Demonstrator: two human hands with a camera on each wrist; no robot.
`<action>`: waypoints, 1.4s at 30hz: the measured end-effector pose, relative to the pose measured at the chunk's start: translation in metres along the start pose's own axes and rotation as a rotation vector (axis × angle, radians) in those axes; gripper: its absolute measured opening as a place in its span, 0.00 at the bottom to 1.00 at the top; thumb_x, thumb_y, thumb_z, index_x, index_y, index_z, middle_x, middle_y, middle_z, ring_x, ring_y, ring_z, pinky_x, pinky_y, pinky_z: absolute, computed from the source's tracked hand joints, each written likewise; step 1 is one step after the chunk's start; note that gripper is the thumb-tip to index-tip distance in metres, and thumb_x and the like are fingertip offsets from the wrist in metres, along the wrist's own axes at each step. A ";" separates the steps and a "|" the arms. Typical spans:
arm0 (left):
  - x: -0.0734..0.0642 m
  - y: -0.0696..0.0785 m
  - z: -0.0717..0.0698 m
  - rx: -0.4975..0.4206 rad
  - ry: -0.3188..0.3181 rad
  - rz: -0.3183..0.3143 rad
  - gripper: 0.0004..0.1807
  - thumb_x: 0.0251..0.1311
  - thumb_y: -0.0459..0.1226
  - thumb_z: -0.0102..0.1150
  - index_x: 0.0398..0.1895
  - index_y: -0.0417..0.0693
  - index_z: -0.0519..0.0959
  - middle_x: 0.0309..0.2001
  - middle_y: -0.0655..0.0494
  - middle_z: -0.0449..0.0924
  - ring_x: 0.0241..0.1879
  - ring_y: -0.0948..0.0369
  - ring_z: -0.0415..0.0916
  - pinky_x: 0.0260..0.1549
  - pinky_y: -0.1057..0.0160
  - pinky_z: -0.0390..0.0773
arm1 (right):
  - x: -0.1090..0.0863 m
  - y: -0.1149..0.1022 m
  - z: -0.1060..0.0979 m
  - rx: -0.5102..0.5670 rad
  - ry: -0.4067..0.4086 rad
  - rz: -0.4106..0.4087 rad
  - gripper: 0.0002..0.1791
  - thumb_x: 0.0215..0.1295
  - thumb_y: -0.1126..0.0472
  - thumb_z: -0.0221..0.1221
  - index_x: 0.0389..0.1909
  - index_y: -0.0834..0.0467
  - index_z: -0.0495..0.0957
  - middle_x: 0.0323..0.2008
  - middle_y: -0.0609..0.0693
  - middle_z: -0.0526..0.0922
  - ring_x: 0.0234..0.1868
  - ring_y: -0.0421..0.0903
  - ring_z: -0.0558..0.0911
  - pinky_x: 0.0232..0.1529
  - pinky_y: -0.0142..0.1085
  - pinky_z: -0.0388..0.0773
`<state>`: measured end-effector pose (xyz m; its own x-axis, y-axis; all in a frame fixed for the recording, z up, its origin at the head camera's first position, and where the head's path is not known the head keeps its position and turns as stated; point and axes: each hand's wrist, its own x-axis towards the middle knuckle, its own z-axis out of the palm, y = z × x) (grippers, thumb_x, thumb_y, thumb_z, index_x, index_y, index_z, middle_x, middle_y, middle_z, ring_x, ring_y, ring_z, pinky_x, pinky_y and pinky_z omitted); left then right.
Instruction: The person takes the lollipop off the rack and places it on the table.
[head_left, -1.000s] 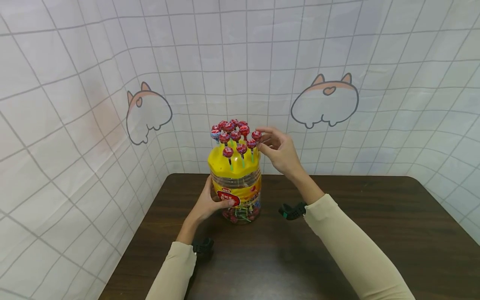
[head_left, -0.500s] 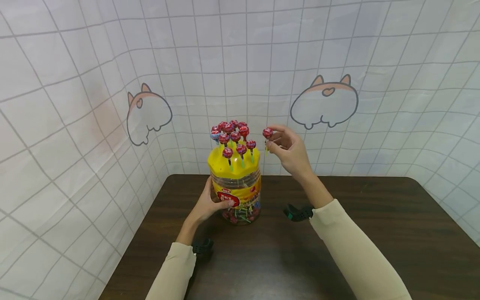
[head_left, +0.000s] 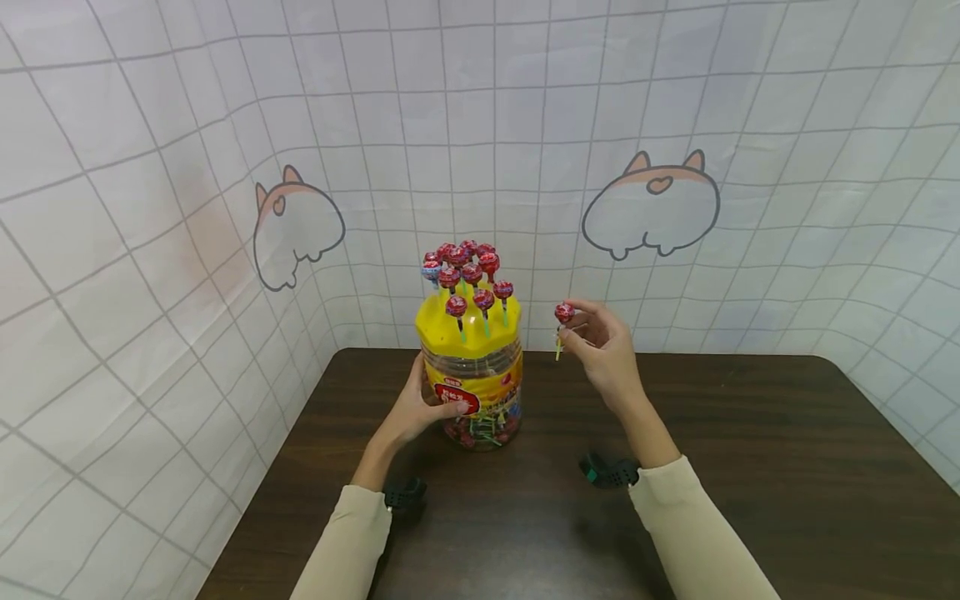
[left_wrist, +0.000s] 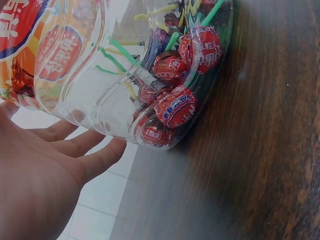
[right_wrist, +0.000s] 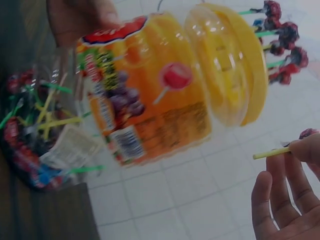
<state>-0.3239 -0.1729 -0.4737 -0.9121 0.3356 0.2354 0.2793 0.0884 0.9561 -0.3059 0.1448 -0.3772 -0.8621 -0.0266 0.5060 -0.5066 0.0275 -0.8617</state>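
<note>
A clear plastic lollipop jar (head_left: 491,387) with a yellow-orange label stands upright on the table. Several wrapped lollipops (head_left: 456,307), mostly red and one blue, stick up from its yellow lid (head_left: 435,321). My left hand (head_left: 412,410) holds the jar's left side, thumb across the front; in the left wrist view its fingers reach along the far wall. To the right of the jar, apart from it, my right hand (head_left: 613,358) pinches a red lollipop (head_left: 564,312) by its upper stick. The yellow stick (right_wrist: 270,153) points out past the thumb in the right wrist view.
More lollipops (left_wrist: 176,106) lie loose in the jar's bottom. The dark wooden table (head_left: 510,517) extends to both sides and in front. Behind it hangs a white grid-patterned curtain (head_left: 510,150). Dark straps (head_left: 607,471) sit at both wrists.
My right hand has drawn a lollipop away from the lid, first to the right, then down and further right. The left hand and the jar stay in place.
</note>
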 end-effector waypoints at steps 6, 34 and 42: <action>0.001 0.001 0.001 0.015 0.007 -0.008 0.59 0.57 0.45 0.76 0.80 0.74 0.41 0.72 0.52 0.64 0.69 0.47 0.70 0.67 0.40 0.74 | -0.015 0.021 -0.010 0.009 0.056 0.056 0.23 0.68 0.70 0.64 0.63 0.66 0.75 0.41 0.51 0.82 0.37 0.37 0.82 0.36 0.28 0.83; 0.000 0.000 0.000 0.017 0.009 -0.012 0.58 0.57 0.45 0.76 0.80 0.74 0.42 0.70 0.51 0.66 0.68 0.47 0.72 0.65 0.43 0.76 | -0.032 0.086 -0.058 -0.053 0.093 0.246 0.24 0.68 0.71 0.62 0.64 0.67 0.73 0.38 0.46 0.83 0.33 0.34 0.84 0.37 0.32 0.86; -0.001 0.000 0.000 0.016 0.002 -0.006 0.58 0.58 0.44 0.75 0.80 0.74 0.41 0.71 0.52 0.65 0.68 0.46 0.71 0.66 0.42 0.75 | -0.040 0.106 -0.068 -0.102 0.068 0.356 0.23 0.68 0.72 0.61 0.63 0.66 0.73 0.33 0.42 0.83 0.32 0.33 0.84 0.37 0.30 0.85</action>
<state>-0.3234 -0.1732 -0.4742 -0.9143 0.3333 0.2302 0.2788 0.1057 0.9545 -0.3251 0.2165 -0.4861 -0.9814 0.0692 0.1793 -0.1701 0.1221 -0.9778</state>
